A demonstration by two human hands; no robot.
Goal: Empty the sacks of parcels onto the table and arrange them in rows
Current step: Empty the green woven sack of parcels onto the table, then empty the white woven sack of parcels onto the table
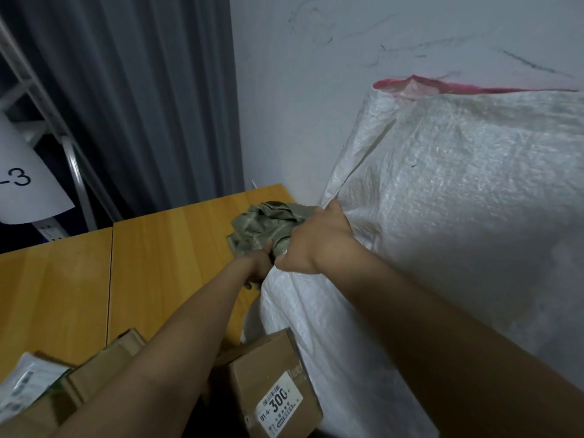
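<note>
1. Bottom of frame: boxes [275,384] lie on the table [158,248], probably already tipped out.
2. Centre: left hand [257,265] and right hand [316,241] clutch the sack [458,216] by its edge, likely to upend it.
3. Just behind the hands: a crumpled green sack [268,224], seemingly emptied.

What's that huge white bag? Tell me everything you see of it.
The white sack is woven plastic, bulging, with a pink-red strip along its top edge. It leans against the wall, over the wooden table's end. The right hand grips its bunched corner; the left hand grips a crumpled olive sack beside that corner. A cardboard box touches its lower side.
</note>
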